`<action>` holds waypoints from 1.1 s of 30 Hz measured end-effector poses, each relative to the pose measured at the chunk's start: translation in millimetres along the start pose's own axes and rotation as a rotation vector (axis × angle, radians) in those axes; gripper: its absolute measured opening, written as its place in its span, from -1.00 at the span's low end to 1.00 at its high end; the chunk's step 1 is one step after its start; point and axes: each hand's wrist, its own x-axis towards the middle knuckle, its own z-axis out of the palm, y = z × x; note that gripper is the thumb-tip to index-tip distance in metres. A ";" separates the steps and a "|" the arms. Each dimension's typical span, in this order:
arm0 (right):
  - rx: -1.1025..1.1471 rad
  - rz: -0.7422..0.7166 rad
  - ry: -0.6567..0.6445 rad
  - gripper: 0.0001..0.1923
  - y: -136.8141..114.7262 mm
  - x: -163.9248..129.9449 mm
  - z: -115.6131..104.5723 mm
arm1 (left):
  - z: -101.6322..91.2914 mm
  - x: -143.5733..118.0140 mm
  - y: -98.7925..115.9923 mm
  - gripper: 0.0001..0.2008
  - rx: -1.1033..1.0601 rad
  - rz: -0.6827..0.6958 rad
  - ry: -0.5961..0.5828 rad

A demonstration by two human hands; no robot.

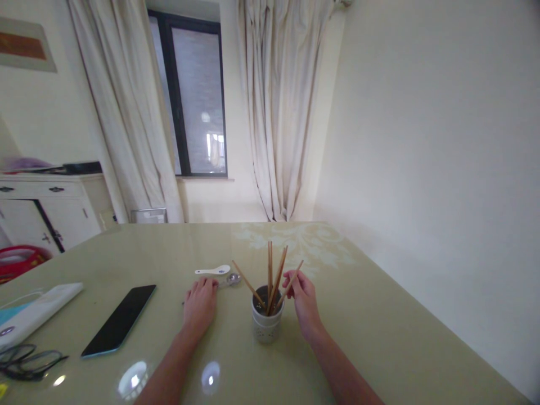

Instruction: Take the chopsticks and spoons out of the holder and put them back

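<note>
Two bare hands rest low in the middle of the frame, either side of a small white holder point(266, 325) that stands upright on the pale green table point(379, 315). Far left, at the lower edge, lie a pair of glasses point(25, 360), a flat white case point(36, 312) and a dark phone point(120, 319), all well apart from the hands. The left hand point(200, 306) lies palm down, fingers loosely curled over the handle end of a metal spoon point(230, 279); whether it actually grips the handle I cannot tell. Just beyond that sits a white ceramic spoon point(213, 270), untouched. Four or so wooden chopsticks point(270, 275) already stand in the holder, fanned out and leaning. The right hand point(302, 298) pinches the upper part of the rightmost chopstick point(292, 287), fingers closed round it, its lower end down in the holder. So I'd judge the sticks are in or nearly so, while both spoons lie outside on the table. The tabletop is glossy, catching ceiling lights near the bottom edge, with a faint leafy pattern toward the far side. Behind: a white cabinet point(46, 211) at the left, a dark-framed window point(196, 101) between cream curtains point(278, 107) at upper centre, and a plain wall filling the right
</note>
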 end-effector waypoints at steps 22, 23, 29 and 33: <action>-0.035 0.026 -0.254 -0.52 20.3 -2.4 10.8 | -6.0 -28.5 63.4 -0.67 -0.632 0.484 0.038; -0.065 0.003 -0.225 -0.52 18.6 -1.7 10.2 | -6.5 -28.5 63.6 -0.66 -0.649 0.497 0.028; -0.112 -0.223 0.261 -0.58 -9.0 18.4 -20.7 | -2.3 -15.0 48.1 -0.62 -0.504 0.364 0.080; -0.005 -0.407 0.581 -0.60 -40.3 33.6 -56.0 | 0.0 -7.4 26.3 -0.59 -0.209 0.155 0.115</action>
